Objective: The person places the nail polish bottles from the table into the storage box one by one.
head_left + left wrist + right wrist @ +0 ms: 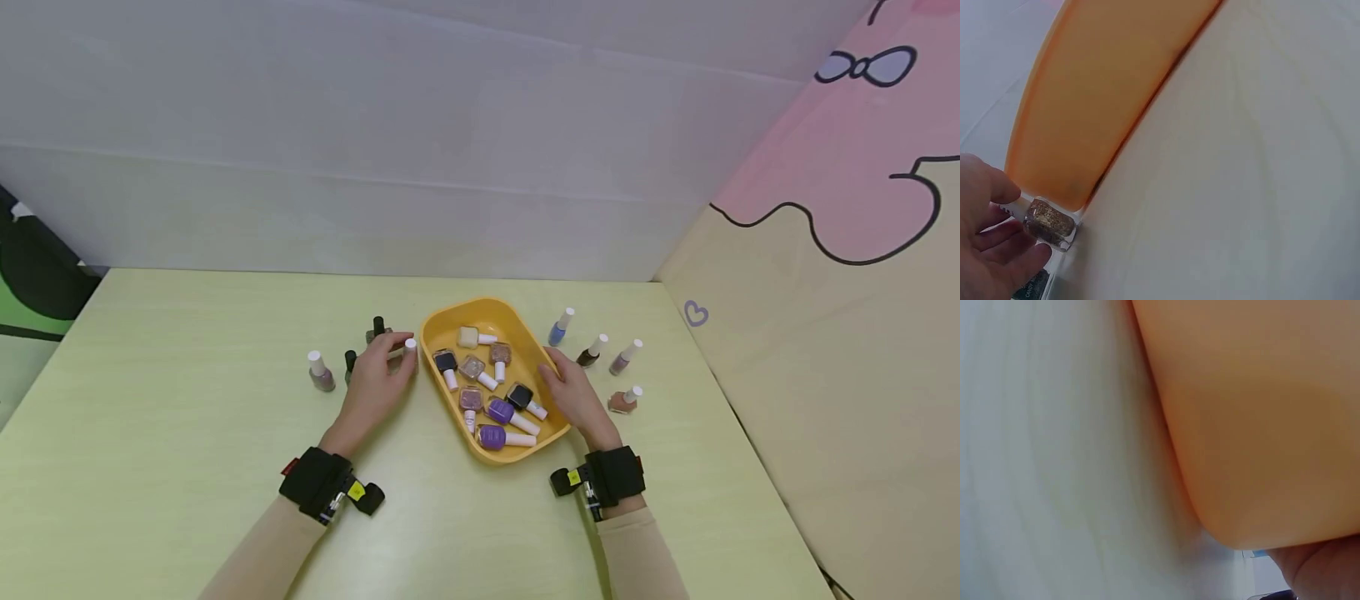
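My left hand (378,379) is just left of the yellow tray (495,307). It pinches a nail polish bottle (1050,222) by the white cap (410,343); gold glitter shows through the clear glass in the left wrist view. Dark-capped bottles (378,325) stand behind and beside this hand, partly covered by it. With my right hand (577,396) I grip the tray's right rim; in the right wrist view the tray's outer wall (1272,456) hides most of the fingers. Several bottles lie inside the tray, among them a purple one (492,437) and a black one (519,395).
On the table (187,417), a mauve bottle (321,372) with a white cap stands at the left. Right of the tray are several more white-capped bottles, including a blue one (557,333) and a pinkish-brown one (621,402). A pale wall (375,217) rises behind the table.
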Available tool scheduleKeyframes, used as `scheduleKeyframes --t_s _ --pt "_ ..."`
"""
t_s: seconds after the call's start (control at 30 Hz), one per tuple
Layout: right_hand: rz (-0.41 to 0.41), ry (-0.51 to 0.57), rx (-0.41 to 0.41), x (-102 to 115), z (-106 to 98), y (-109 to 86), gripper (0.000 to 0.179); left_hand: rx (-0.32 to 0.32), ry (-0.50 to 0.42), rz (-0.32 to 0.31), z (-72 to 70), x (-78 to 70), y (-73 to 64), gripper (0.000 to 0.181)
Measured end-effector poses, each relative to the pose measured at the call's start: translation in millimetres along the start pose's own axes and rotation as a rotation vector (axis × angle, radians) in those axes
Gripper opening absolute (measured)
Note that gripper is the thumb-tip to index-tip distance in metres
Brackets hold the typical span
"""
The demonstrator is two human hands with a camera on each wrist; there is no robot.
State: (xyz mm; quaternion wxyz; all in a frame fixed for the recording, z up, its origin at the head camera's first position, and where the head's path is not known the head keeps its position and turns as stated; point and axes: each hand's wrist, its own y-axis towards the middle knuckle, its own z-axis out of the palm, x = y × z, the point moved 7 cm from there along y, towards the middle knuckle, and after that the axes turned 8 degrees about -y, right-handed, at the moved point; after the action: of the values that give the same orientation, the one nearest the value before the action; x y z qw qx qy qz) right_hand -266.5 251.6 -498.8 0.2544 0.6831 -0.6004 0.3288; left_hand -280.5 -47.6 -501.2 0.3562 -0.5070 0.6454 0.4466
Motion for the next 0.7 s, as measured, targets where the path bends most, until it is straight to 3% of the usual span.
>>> scheduleKeyframes --t_s 0.7 --pt "0.022 0.029 0.008 -0.4 2.0 0.2 0.039 -0.006 0.004 0.01 -3.5 4.1 -1.1 0.028"
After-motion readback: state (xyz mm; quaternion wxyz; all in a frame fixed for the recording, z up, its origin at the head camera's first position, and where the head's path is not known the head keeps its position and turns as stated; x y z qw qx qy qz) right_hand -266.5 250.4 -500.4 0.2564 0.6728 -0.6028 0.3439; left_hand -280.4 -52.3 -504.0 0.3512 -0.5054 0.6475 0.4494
